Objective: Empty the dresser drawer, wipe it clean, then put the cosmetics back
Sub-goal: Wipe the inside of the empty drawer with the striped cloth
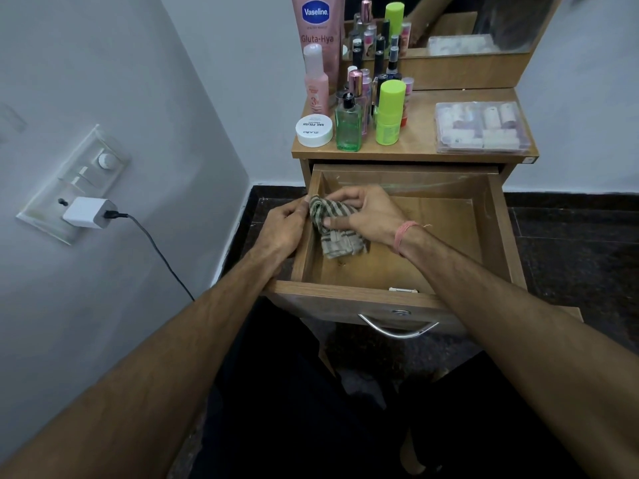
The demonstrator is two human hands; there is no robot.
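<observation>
Both hands' grips, left hand (285,225) and right hand (366,216), clenched on striped cloth (333,226) inside open drawer (498,233).

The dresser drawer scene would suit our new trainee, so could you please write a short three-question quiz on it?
1. True or false: the drawer holds the cosmetics.
2. What do both hands hold? A) striped cloth B) green bottle C) white jar
3. Where does the clear plastic case lie?

Key:
1. False; the cosmetics stand on the dresser top.
2. A: left hand and right hand grip the striped cloth.
3. The clear plastic case lies at the right of the dresser top.
</observation>
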